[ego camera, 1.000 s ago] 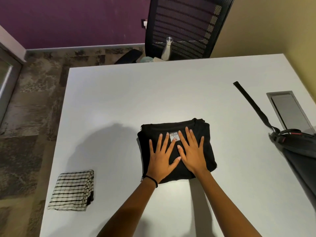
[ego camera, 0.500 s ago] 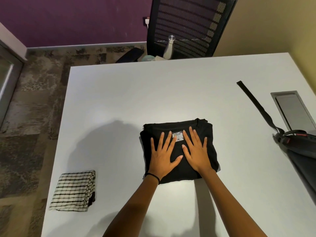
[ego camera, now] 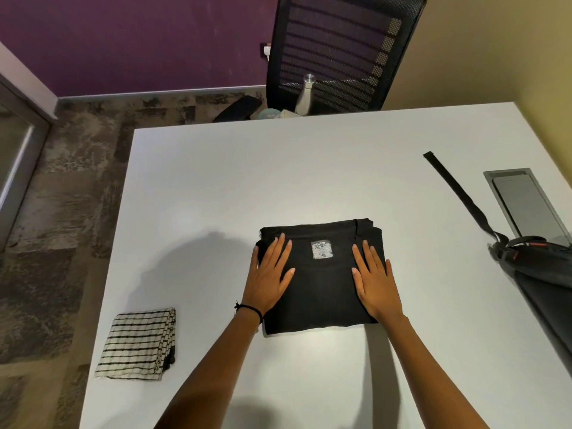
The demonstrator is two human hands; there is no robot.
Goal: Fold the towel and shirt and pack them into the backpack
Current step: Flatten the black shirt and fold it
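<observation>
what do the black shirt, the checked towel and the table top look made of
Shirt: soft matte knit, likely cotton; it folds flat and bears a sewn neck label. Towel: woven cloth, cream with black lines, probably cotton. Table: smooth white top with soft sheen, perhaps laminate.

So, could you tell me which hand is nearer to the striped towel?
Left. The left hand rests flat on the shirt, right of the towel; the right hand lies farther right, across the shirt.

towel left of shirt, backpack right
</observation>
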